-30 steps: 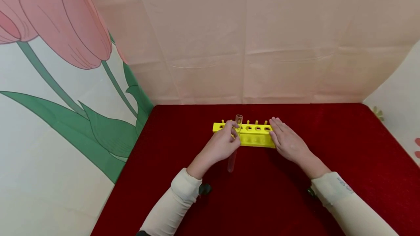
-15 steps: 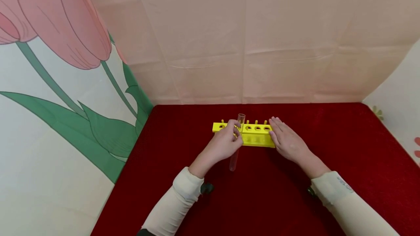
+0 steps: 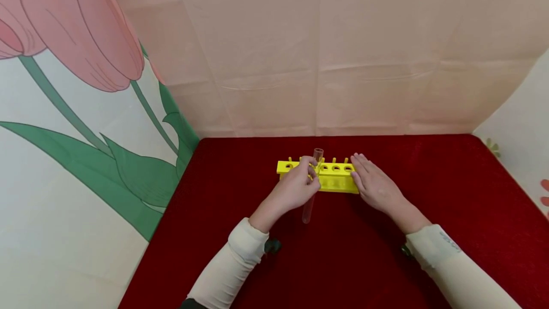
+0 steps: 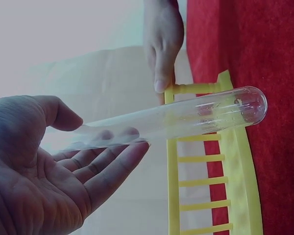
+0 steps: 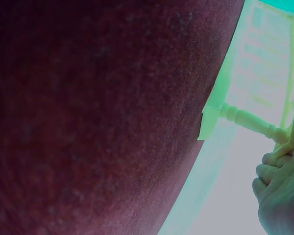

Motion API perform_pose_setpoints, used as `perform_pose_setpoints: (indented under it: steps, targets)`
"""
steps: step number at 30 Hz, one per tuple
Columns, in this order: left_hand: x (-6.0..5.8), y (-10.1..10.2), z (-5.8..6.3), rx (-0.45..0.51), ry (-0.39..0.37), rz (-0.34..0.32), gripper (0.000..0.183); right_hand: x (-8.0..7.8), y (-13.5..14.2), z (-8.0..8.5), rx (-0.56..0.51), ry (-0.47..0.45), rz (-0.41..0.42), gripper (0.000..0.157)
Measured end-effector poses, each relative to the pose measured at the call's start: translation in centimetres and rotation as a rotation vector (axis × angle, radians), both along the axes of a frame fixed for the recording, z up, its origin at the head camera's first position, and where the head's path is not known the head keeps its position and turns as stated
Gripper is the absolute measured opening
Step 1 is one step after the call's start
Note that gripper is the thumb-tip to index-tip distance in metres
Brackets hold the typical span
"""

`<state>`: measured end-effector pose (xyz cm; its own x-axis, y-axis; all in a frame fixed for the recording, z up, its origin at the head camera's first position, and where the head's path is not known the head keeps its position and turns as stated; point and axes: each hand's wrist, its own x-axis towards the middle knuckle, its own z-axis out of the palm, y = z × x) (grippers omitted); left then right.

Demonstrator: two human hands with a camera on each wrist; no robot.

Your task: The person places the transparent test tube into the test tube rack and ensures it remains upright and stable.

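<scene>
Between thumb and fingers, my left hand (image 3: 296,187) pinches a clear glass test tube (image 3: 307,211). The tube is tilted in front of a yellow test tube rack (image 3: 340,185), its rounded bottom toward me and its open top above the rack's upper edge. In the left wrist view the tube (image 4: 220,111) looks see-through, with nothing plainly visible inside. My right hand (image 3: 377,182) lies against the rack's right end with its fingers straight. The right wrist view shows its fingers touching the end of the rack (image 5: 250,120). My left hand hides part of the rack's left half.
Dark red cloth (image 3: 364,261) covers the table. The rack has a row of round holes and upright pegs along its back. A beige hanging sheet (image 3: 266,61) stands behind, and a tulip-printed sheet (image 3: 77,108) borders the left side.
My left hand has shifted slightly to the right along the rack, carrying the test tube with it. The right hand and the rack stay almost where they were.
</scene>
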<state>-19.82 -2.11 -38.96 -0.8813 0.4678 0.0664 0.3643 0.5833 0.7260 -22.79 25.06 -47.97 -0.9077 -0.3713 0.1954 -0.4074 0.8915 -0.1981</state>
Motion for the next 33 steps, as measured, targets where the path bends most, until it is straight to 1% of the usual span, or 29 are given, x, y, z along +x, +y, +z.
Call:
perform_pose_setpoints:
  steps: [6,14,25,30,33]
  targets:
    - [-0.16,0.26,-0.07,-0.002,0.004,-0.008,0.04,-0.05,-0.05,-0.01,-0.015,0.008,-0.006,0.059]
    - [-0.21,0.48,0.03,-0.009,0.019,-0.017,0.039,-0.01,0.04,0.04,-0.029,-0.007,-0.003,0.058]
    - [-0.61,0.76,-0.09,0.006,0.037,-0.026,0.04,-0.12,0.06,-0.05,-0.013,0.028,0.01,0.057]
    - [-0.72,0.89,-0.02,0.017,0.033,-0.028,0.041,-0.08,0.04,0.02,-0.017,0.009,0.005,0.058]
    - [-0.79,0.98,-0.05,0.031,0.019,-0.033,0.041,-0.09,0.04,0.05,-0.019,-0.01,-0.002,0.058]
